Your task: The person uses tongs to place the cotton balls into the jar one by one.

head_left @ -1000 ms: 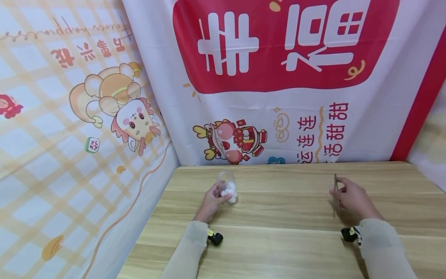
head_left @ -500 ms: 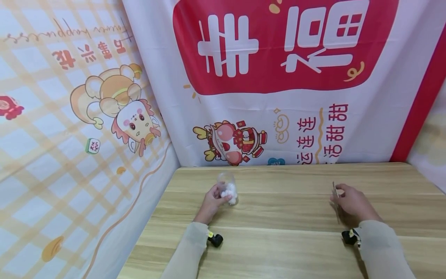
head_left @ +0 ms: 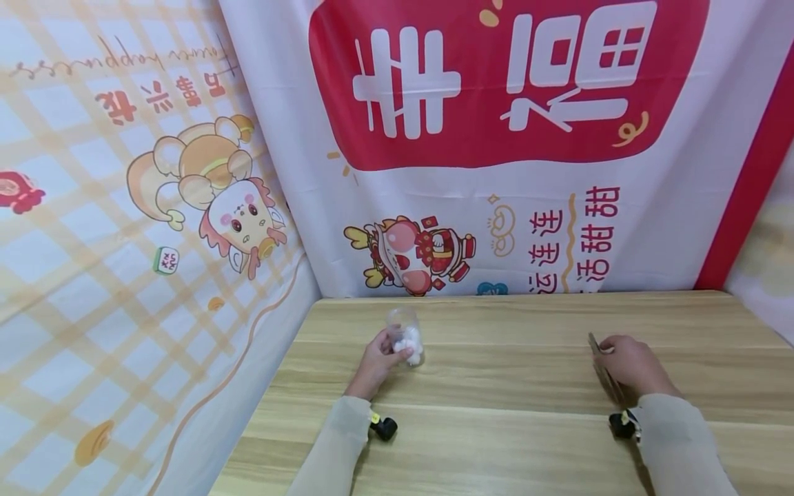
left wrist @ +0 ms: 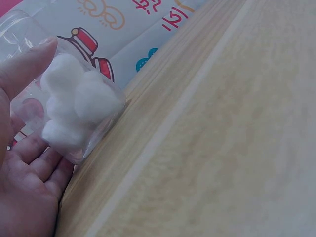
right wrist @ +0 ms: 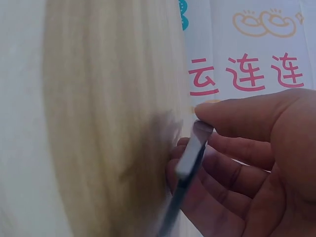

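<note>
On the left side of the table, my left hand grips a clear jar round its side, thumb on one face and fingers on the other. White cotton balls lie heaped in the jar's lower part. Its base is down at the wood, and it leans slightly. Over on the right, my right hand holds thin metal tweezers, pinched at one end between thumb and fingers. Their other end points back toward the wrist and runs out of the right wrist view, blurred.
The wood-grain table stretches between the hands and behind them. A printed white and red cloth hangs along its back edge, and a checked cloth borders the left side. A small black camera sits at the left wrist.
The tweezers in my right hand have turned from nearly upright in the head view to slanted, their near end swinging toward the wrist. The hand has dropped slightly. My left hand and the jar stay put.
</note>
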A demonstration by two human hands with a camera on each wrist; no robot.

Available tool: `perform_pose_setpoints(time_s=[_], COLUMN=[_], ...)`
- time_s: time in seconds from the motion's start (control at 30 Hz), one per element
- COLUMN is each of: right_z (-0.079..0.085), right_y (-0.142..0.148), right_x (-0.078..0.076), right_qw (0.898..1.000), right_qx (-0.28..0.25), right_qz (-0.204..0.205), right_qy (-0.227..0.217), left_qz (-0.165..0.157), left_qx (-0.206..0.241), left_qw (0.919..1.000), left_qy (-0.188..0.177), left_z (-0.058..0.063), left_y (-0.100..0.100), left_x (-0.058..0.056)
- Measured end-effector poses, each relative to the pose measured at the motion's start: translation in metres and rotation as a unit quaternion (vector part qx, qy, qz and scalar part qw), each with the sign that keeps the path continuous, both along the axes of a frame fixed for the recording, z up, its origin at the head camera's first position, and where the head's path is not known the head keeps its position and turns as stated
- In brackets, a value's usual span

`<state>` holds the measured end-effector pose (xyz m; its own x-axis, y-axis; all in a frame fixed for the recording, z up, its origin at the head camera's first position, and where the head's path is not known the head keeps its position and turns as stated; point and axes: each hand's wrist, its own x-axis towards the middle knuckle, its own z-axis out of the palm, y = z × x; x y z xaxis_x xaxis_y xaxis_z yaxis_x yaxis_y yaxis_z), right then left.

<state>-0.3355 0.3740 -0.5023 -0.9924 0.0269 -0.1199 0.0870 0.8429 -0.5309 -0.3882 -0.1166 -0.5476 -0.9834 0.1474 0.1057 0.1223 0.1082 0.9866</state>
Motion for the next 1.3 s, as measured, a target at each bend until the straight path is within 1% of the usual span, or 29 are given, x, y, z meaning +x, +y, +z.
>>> perform_pose_setpoints(time_s=[0.13,0.23,0.37,0.47,0.6,0.73,0.8,0.93,1.03,1.17,1.27,1.3], right_z=[0.003,0.004,0.003,0.002,0.003,0.003,0.001,0.000,0.000,-0.001,-0.003,-0.004], right_y=[-0.002,-0.003,-0.002,-0.002,-0.001,-0.001,0.000,0.000,0.001,0.001,0.001,0.001], right_x=[0.003,0.005,0.005,0.004,0.003,0.003,0.004,0.004,0.003,0.003,0.003,0.003], right_qw=[1.000,1.000,1.000,1.000,1.000,1.000,1.000,1.000,1.000,0.999,0.999,0.999], right_qx=[-0.002,0.003,0.011,0.011,0.010,0.013,0.013,0.014,0.019,0.026,0.032,0.034], right_qz=[-0.007,-0.007,-0.004,-0.007,-0.007,-0.007,-0.007,-0.011,-0.013,-0.008,-0.004,-0.004], right_qy=[-0.002,0.006,0.019,0.014,0.010,0.014,0.013,0.013,0.016,0.023,0.018,0.015], left_qz=[-0.001,0.001,-0.001,-0.004,-0.006,-0.015,-0.020,-0.025,-0.025,-0.023,-0.021,-0.020], left_qx=[0.002,0.003,0.001,0.002,0.005,0.007,0.006,0.002,0.001,0.000,-0.004,-0.006], left_qw=[1.0000,1.0000,1.0000,0.9999,0.9999,0.9999,0.9998,0.9997,0.9996,0.9996,0.9997,0.9997], left_qy=[0.001,0.001,0.009,0.014,0.008,0.003,0.000,0.001,0.011,0.018,0.013,0.010], left_z=[0.001,0.002,0.002,0.002,0.003,0.002,0.005,0.019,0.028,0.030,0.029,0.027], left_y=[0.000,0.001,0.001,0.001,0.001,0.000,0.000,0.002,0.004,0.005,0.005,0.004], left_x=[0.002,0.003,0.003,0.002,0.001,0.000,0.001,0.011,0.018,0.020,0.019,0.017])
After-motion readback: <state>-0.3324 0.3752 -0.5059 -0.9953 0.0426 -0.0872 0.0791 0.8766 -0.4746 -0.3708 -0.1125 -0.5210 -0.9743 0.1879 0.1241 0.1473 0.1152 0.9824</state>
